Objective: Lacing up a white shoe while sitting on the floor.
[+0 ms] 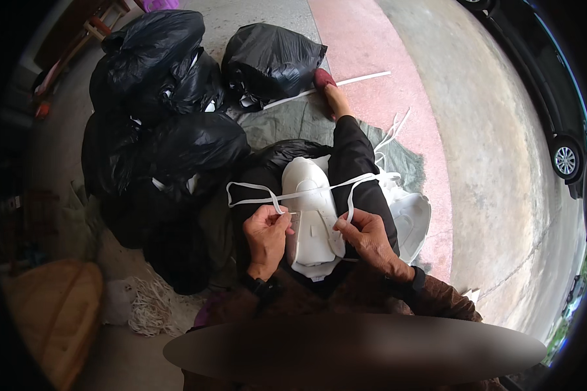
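A white sneaker (313,234) rests between my legs, its toe pointing away from me. One long white shoelace (313,191) crosses over its front part, with a loop standing out on the left. At the left edge of the opening my left hand (266,238) pinches one length of the lace, its tip showing at the fingertips. My right hand (367,240) is closed on the other length beside the shoe's right edge. More white shoes (411,221) lie beyond my right leg, partly hidden by it. Loose laces trail above them.
Stuffed black plastic bags (156,58) are piled at the left, and another black bag (270,62) stands farther off. A tangle of white laces (156,306) lies near a wooden board (59,313) at lower left. A dark car (535,72) stands at the far right.
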A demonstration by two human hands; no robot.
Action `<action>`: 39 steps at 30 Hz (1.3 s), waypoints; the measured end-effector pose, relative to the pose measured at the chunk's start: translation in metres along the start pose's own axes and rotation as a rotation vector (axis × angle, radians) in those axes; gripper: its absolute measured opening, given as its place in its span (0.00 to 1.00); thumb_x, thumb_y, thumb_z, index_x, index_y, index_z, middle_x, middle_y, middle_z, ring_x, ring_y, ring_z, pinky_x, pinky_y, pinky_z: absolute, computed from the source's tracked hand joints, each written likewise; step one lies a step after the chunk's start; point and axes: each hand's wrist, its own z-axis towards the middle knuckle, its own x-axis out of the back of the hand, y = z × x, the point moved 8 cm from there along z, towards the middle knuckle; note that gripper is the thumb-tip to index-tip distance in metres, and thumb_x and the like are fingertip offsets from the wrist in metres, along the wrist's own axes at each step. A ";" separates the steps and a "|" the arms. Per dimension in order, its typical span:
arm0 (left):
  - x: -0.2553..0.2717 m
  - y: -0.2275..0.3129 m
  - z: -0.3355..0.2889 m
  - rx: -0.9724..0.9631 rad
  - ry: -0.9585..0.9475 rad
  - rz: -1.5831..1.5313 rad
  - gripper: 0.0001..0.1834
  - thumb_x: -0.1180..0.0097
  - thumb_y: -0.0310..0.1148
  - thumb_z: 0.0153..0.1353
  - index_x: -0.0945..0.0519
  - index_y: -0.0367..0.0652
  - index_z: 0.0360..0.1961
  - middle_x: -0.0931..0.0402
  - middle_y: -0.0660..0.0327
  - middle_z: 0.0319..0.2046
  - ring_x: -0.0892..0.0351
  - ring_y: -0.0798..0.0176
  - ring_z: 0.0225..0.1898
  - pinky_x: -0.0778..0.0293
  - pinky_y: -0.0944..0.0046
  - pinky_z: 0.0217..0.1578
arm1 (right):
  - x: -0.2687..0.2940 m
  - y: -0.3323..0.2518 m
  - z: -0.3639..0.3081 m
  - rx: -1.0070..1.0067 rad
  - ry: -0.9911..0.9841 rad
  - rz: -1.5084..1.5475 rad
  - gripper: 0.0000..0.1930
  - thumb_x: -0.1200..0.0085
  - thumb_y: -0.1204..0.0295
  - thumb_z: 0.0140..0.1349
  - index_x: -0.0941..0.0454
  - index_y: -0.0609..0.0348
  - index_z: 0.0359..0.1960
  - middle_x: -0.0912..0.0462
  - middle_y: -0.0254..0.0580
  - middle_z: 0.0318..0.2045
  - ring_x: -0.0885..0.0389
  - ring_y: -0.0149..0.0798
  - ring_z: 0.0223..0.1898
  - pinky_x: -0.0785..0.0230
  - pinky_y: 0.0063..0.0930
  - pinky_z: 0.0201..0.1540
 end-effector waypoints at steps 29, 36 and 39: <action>-0.021 0.005 0.003 -0.309 0.127 0.390 0.15 0.34 0.18 0.47 0.30 0.41 0.29 0.30 0.65 0.19 0.32 0.71 0.19 0.31 0.67 0.24 | -0.006 0.013 -0.003 -0.023 0.121 0.222 0.05 0.39 0.76 0.65 0.16 0.64 0.40 0.17 0.31 0.31 0.26 0.20 0.32 0.31 0.17 0.36; -0.021 0.003 -0.008 -0.331 0.093 0.331 0.13 0.37 0.16 0.48 0.26 0.41 0.32 0.31 0.68 0.18 0.33 0.72 0.20 0.33 0.69 0.24 | 0.009 0.019 -0.002 -0.002 0.192 0.171 0.04 0.39 0.78 0.63 0.16 0.64 0.38 0.17 0.30 0.30 0.25 0.22 0.30 0.30 0.21 0.34; -0.026 0.008 0.006 -0.263 0.096 0.245 0.13 0.38 0.15 0.48 0.25 0.41 0.33 0.32 0.67 0.17 0.33 0.72 0.20 0.33 0.68 0.25 | 0.011 0.010 0.005 0.210 0.254 -0.025 0.05 0.37 0.79 0.59 0.15 0.64 0.36 0.17 0.35 0.27 0.23 0.26 0.27 0.30 0.23 0.32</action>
